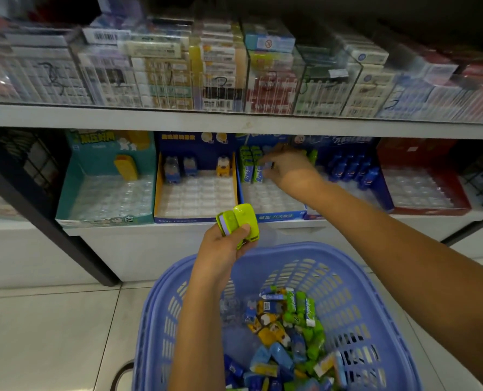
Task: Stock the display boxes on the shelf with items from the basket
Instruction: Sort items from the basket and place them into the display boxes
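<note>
My left hand (223, 246) grips two lime-green items (239, 221) above the blue basket (356, 280), which holds several green, blue and yellow packets (288, 331). My right hand (288, 166) reaches into the blue display box (279, 215) on the lower shelf, its fingertips at a small item beside the row of green packs (250, 165). Whether it still pinches that item is blurred.
A teal box (74, 193) with one yellow item, a yellow-edged box (157, 193) with three figures, a blue box of blue items (353, 167) and a red box (460, 204) line the same shelf. Stacked packs fill the upper shelf (234, 119). Tiled floor lies left.
</note>
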### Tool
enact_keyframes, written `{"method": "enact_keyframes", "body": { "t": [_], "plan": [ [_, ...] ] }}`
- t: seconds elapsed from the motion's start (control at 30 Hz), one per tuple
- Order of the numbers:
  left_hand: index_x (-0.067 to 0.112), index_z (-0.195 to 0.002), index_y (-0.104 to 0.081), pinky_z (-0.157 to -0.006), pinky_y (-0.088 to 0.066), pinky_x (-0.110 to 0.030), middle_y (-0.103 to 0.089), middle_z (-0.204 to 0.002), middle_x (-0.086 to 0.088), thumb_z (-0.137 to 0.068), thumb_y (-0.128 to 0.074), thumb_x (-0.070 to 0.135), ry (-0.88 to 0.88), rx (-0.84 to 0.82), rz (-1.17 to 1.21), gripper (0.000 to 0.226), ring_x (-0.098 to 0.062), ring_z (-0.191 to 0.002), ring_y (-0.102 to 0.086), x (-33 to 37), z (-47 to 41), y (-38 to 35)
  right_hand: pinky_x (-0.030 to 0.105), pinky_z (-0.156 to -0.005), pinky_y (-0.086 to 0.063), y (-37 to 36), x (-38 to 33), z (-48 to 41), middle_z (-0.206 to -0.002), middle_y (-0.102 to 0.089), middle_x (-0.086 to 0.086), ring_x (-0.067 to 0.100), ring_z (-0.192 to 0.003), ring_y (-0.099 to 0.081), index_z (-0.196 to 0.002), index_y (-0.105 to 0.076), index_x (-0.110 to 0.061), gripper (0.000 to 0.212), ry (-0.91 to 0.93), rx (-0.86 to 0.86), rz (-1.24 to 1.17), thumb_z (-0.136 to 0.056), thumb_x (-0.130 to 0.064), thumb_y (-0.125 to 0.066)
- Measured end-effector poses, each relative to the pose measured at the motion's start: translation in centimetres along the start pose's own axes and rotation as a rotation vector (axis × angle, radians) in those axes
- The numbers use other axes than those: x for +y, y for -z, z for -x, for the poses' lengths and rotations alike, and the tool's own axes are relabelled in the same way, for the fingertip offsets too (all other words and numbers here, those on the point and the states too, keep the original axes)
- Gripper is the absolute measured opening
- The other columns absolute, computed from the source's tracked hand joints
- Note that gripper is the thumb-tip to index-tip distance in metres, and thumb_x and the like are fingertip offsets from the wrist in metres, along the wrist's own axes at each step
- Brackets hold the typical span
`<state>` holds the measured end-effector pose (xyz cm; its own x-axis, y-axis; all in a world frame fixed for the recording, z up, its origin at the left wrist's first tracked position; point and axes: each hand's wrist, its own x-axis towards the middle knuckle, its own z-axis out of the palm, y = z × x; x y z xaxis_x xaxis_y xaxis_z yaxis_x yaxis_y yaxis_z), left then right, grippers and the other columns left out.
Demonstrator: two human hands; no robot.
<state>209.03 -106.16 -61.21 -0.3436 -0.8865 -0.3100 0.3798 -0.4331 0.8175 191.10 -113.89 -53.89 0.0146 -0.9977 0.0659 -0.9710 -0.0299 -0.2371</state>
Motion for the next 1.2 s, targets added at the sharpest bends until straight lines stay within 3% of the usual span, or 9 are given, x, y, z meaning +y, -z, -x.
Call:
{"method": "enact_keyframes", "body": {
  "t": [0.13, 0.27, 0.43, 0.57, 0.73, 0.83, 0.97, 1.1, 1.2],
  "plan": [
    [0.023, -0.106, -0.063, -0.077, -0.055, -0.02, -0.07, -0.108, 0.003, -0.095, -0.054, 0.008, -0.115, -0.065, -0.101, 0.021, -0.015, -0.102, -0.066, 0.1, 0.4, -0.4, 0.029, -0.068, -0.057, -0.4, -1.3, 5.4, -0.098, -0.068, 0.005, 0.016, -0.069, -0.065, -0.106, -0.066, -0.017, 0.02, -0.063, -0.153, -0.617, -0.091, -0.028, -0.061],
    [0.024, -0.099, -0.066, -0.074, -0.054, -0.018, -0.073, -0.092, 0.009, -0.093, -0.057, 0.01, -0.167, -0.084, -0.241, 0.018, -0.009, -0.091, -0.069, 0.2, 0.6, -0.7, 0.023, -0.066, -0.055, -0.6, -0.9, 8.8, -0.089, -0.07, 0.0, 0.015, -0.074, -0.067, -0.106, -0.068, -0.018, 0.019, -0.097, -0.108, -0.928, -0.089, -0.022, -0.062],
    [0.027, -0.099, -0.064, -0.075, -0.057, -0.023, -0.071, -0.095, 0.002, -0.092, -0.06, 0.014, -0.251, -0.04, -0.407, 0.014, -0.013, -0.091, -0.069, 0.3, 0.9, -1.0, 0.03, -0.074, -0.058, -1.3, -0.9, 10.1, -0.093, -0.069, 0.001, 0.022, -0.08, -0.068, -0.106, -0.066, -0.025, 0.028, -0.052, -0.077, -0.91, -0.081, -0.014, -0.072],
    [0.018, -0.105, -0.067, -0.071, -0.056, -0.019, -0.071, -0.098, -0.003, -0.096, -0.054, 0.02, -0.289, 0.067, -0.326, 0.015, -0.012, -0.088, -0.07, 1.0, 1.1, -0.8, 0.03, -0.072, -0.059, -1.1, -1.7, 9.2, -0.092, -0.067, 0.004, 0.026, -0.081, -0.069, -0.097, -0.062, -0.027, 0.026, -0.042, -0.035, -0.969, -0.082, -0.008, -0.07],
    [0.015, -0.087, -0.065, -0.046, -0.046, -0.018, -0.056, -0.057, 0.004, -0.097, -0.051, 0.023, -0.301, 0.325, -0.165, 0.019, -0.011, -0.049, -0.053, 3.2, 1.4, 1.3, 0.022, -0.068, -0.056, -0.7, -4.0, 6.6, -0.094, -0.062, -0.002, 0.013, -0.077, -0.07, -0.091, -0.057, -0.026, 0.022, -0.031, 0.095, -1.012, -0.086, -0.006, -0.065],
    [0.014, -0.089, -0.057, -0.038, -0.032, -0.017, -0.05, -0.054, 0.007, -0.096, -0.051, 0.035, -0.3, 0.396, -0.113, 0.023, -0.006, -0.043, -0.039, 4.5, 2.1, 3.8, 0.025, -0.074, -0.056, -1.0, -7.0, 4.0, -0.096, -0.062, -0.002, 0.019, -0.084, -0.068, -0.092, -0.057, -0.024, 0.02, 0.023, 0.125, -0.923, -0.085, -0.008, -0.067],
    [0.017, -0.083, -0.053, -0.036, -0.029, -0.017, -0.052, -0.054, 0.005, -0.097, -0.043, 0.046, -0.288, 0.467, -0.002, 0.034, -0.006, -0.039, -0.037, 6.3, 2.9, 6.7, 0.037, -0.081, -0.054, -2.1, -12.2, -0.2, -0.099, -0.067, 0.007, 0.027, -0.088, -0.066, -0.098, -0.059, -0.01, 0.02, 0.081, 0.152, -0.816, -0.082, -0.008, -0.07],
    [0.018, -0.089, -0.059, -0.036, -0.028, -0.015, -0.054, -0.057, 0.002, -0.1, -0.037, 0.036, -0.236, 0.493, 0.167, 0.03, -0.006, -0.038, -0.04, 7.6, 3.2, 9.0, 0.031, -0.087, -0.05, -3.8, -17.2, -4.0, -0.103, -0.068, 0.012, 0.023, -0.094, -0.063, -0.106, -0.064, -0.004, 0.025, 0.191, 0.16, -0.678, -0.082, -0.01, -0.07],
    [0.02, -0.097, -0.065, -0.039, -0.036, -0.017, -0.062, -0.065, 0.004, -0.099, -0.041, 0.039, -0.296, 0.533, 0.125, 0.03, -0.005, -0.045, -0.044, 7.7, 4.0, 10.7, 0.012, -0.076, -0.043, -5.3, -20.7, -6.4, -0.103, -0.068, 0.012, 0.019, -0.091, -0.061, -0.107, -0.064, -0.003, 0.026, 0.244, 0.126, -0.624, -0.081, -0.006, -0.069]
  ]
}}
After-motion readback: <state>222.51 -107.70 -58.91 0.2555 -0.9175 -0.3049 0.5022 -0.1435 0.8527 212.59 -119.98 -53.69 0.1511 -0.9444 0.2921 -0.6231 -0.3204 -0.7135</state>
